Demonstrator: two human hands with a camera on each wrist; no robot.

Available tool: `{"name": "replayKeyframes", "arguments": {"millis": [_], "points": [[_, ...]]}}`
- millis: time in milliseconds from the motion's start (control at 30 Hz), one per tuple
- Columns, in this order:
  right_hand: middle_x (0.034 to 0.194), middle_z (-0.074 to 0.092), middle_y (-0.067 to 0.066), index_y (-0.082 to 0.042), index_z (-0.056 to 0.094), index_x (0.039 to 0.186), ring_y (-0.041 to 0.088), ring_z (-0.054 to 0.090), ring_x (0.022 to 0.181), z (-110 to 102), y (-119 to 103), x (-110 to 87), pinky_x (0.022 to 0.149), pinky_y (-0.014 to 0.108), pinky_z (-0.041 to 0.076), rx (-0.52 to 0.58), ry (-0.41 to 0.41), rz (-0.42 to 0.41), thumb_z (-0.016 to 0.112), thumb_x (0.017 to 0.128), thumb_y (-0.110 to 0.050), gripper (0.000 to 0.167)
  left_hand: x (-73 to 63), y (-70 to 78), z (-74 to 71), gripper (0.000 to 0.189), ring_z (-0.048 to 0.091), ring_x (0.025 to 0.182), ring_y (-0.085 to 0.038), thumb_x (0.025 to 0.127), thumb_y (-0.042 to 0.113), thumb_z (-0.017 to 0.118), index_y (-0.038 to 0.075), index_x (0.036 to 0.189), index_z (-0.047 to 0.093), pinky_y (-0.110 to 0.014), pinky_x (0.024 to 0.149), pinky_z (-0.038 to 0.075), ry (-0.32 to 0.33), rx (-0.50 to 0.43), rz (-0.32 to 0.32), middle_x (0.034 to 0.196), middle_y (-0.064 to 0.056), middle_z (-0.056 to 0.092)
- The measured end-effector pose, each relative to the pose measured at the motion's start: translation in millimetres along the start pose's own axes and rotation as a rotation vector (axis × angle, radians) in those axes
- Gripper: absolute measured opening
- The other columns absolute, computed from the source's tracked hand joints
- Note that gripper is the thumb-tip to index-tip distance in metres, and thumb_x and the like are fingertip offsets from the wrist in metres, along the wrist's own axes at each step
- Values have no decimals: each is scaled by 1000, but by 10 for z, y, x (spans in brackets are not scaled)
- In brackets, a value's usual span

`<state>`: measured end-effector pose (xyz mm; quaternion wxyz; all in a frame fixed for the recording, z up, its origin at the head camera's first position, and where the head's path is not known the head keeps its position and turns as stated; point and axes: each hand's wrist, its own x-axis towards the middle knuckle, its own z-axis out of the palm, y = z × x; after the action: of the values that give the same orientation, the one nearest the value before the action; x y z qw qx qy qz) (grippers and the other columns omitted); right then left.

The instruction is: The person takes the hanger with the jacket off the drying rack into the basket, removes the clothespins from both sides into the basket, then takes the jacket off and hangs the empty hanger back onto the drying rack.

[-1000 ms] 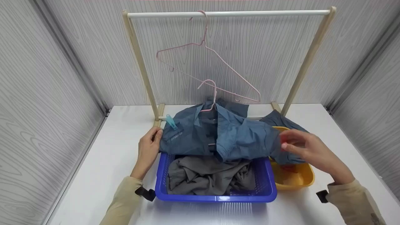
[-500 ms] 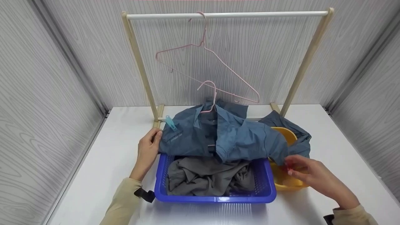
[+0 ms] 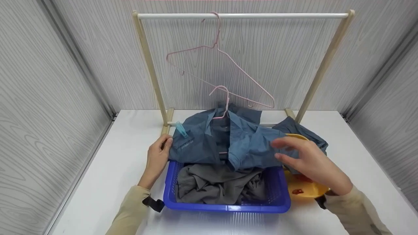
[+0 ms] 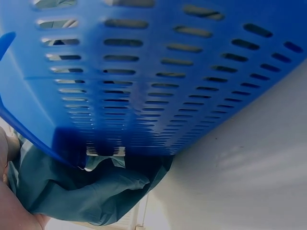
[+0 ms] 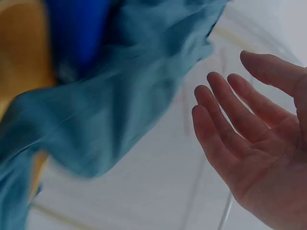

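A blue shirt (image 3: 251, 143) with a pink hanger (image 3: 226, 101) in its collar lies over the back of a blue basket (image 3: 228, 208). My left hand (image 3: 157, 156) pinches the shirt at its left edge, near a light-blue clothespin (image 3: 181, 129) clipped on it. In the left wrist view, that hand shows only partly beside the cloth (image 4: 86, 191). My right hand (image 3: 303, 160) hovers over the shirt's right sleeve, holding nothing; in the right wrist view its fingers (image 5: 240, 105) are spread and apart from the cloth. Small red clips (image 3: 297, 191) lie in a yellow container (image 3: 313, 192).
Grey cloth (image 3: 218, 186) fills the blue basket. Behind stands a rack with a white rail (image 3: 277, 15) and wooden legs (image 3: 150, 68); another pink hanger (image 3: 241, 70) hangs on it. Dark blue cloth (image 3: 290, 125) drapes over the yellow container's back.
My right hand lowered a red clip towards the yellow container, let it go there, then rose left over the sleeve with nothing in it. My left hand keeps its pinch on the shirt.
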<state>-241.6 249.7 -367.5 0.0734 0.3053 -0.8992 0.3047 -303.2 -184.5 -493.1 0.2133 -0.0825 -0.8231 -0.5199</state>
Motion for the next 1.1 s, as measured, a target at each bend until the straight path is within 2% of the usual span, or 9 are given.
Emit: {"name": "replayKeyframes", "arguments": {"millis": [100,233,433,600,733,867,967,1100], "points": [[119,67,-5,-15,66,124,18,63,107,72,-208,323,86,41,52,9,-43,-96,71,93,-17,32,-4,-10,-5,21,44,68,-17,103,28,54,13,96,67,-30,62,35,-6,-17,-8,74,0,49],[122,65,0,-16,64,128,19,60,109,252,-451,762,88,41,50,-28,-119,-184,67,96,-21,32,-3,-13,-11,21,44,68,-17,103,29,54,13,96,66,-30,63,35,0,-29,-2,75,0,48],[128,60,3,-12,60,132,20,54,118,585,-737,1353,95,39,46,-215,-230,-251,64,98,-25,36,-13,-20,-5,21,45,69,-17,103,28,54,12,96,67,-29,63,35,-7,-35,10,75,1,49],[135,57,7,-10,55,138,24,52,124,805,-926,1736,99,40,45,-368,-357,-277,62,99,-26,43,-13,-19,-15,21,45,68,-17,103,28,54,13,97,67,-29,62,36,-32,-51,23,75,1,49],[143,51,11,-9,46,146,25,47,130,950,-1057,1967,105,39,39,-418,-472,-238,61,99,-29,53,-12,-12,-33,21,46,68,-17,103,29,53,14,98,67,-30,62,36,-46,-60,32,76,0,51],[149,44,11,-9,35,152,24,43,135,1085,-1153,2110,108,38,36,-367,-548,-154,59,100,-34,62,-21,-20,-45,22,45,67,-17,104,30,52,14,100,67,-29,61,36,-61,-60,26,75,1,50],[147,47,11,-7,37,151,24,46,132,1194,-1184,2170,106,37,39,-338,-534,-158,60,100,-32,61,-33,-24,-55,22,44,66,-17,104,30,52,15,99,67,-29,60,35,-62,-56,23,74,1,48],[129,61,11,-4,53,138,22,60,113,1319,-1169,2199,95,34,47,-335,-445,-213,64,98,-27,47,-39,-28,-71,21,44,66,-16,103,29,52,15,99,67,-29,60,35,-55,-44,29,73,2,48]]}}
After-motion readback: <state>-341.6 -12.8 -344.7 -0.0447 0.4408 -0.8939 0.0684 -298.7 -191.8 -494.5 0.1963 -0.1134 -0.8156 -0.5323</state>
